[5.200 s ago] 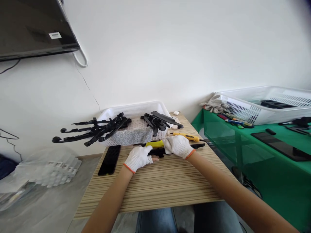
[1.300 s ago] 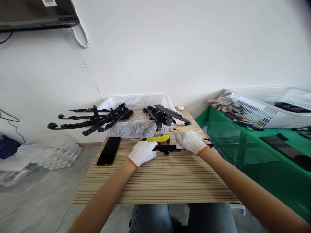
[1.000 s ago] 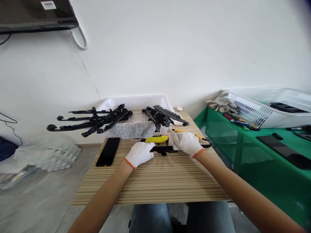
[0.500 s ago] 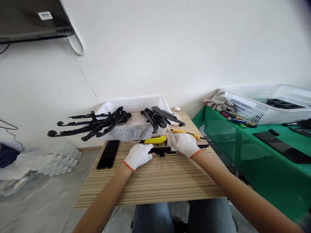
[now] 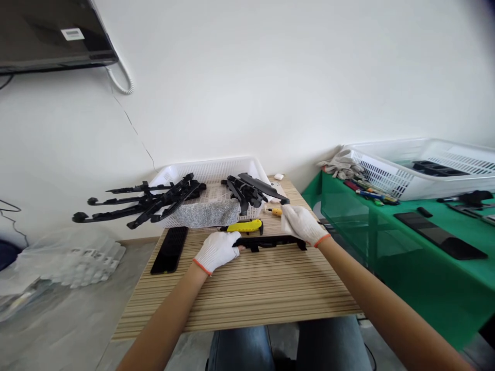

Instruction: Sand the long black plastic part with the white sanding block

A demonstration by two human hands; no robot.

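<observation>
Black strip [image 5: 266,242], 1: long, narrow, tabbed along its near edge, set crosswise over the wood-grain table [image 5: 232,304], between 2 hands in white knitted gloves with orange cuffs. Left hand [image 5: 218,251]: fingers clamped on the strip's left end. Right hand [image 5: 302,224]: fingers closed on 1 pale flat piece [image 5: 285,225] at the strip's right part; contact between the 2, cannot tell. Cutter [image 5: 245,226], 1, yellow-handled, just beyond the strip. Phone [image 5: 169,251], 1, black, flat, left. Far basket [image 5: 212,170], 1, white perforated plastic: 2 clusters of slender black parts [image 5: 170,198]; grey speckled cloth [image 5: 209,214], 1, over its near side. Right basket [image 5: 382,172], 1, likewise white: at least 1 black part, slotted.
</observation>
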